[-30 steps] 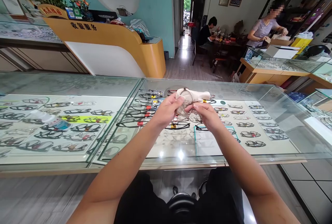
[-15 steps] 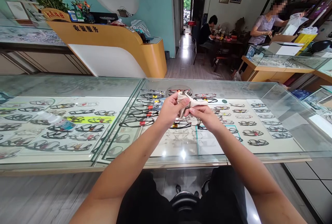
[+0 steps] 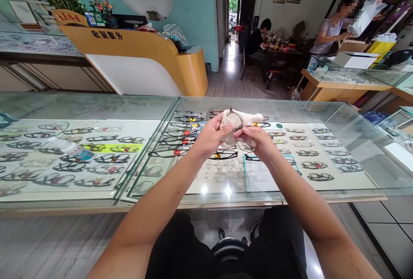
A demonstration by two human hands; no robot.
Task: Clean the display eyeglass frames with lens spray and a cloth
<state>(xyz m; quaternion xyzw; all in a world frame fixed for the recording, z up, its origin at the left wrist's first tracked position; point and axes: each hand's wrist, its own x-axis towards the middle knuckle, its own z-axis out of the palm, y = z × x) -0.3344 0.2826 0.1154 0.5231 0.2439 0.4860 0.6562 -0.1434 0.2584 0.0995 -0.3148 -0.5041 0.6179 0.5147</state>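
Note:
Over the glass display case, both of my hands work on one pair of thin-rimmed eyeglasses (image 3: 247,144). My left hand (image 3: 210,137) is closed, its thumb and fingers pinching a whitish cloth (image 3: 251,118) against one lens. The cloth wraps behind that lens, and its loose end sticks out to the right above the other hand. Closed too, my right hand (image 3: 258,139) grips the eyeglasses near the middle, fingertips almost touching the left thumb. The second lens hangs below the right fingers. Part of the frame is hidden by cloth and fingers.
Inside the glass case (image 3: 206,200) lie rows of spectacle frames (image 3: 321,177). A white bottle with a blue label (image 3: 77,151) lies on the glass at the left. Beyond stand a curved orange counter (image 3: 190,70), a seated person (image 3: 256,42) and a standing person (image 3: 325,38).
The eyeglasses have turned in my hands, so a rim and both lenses now show. The cloth has opened out to the right. At the back right, the standing person has raised a white bag.

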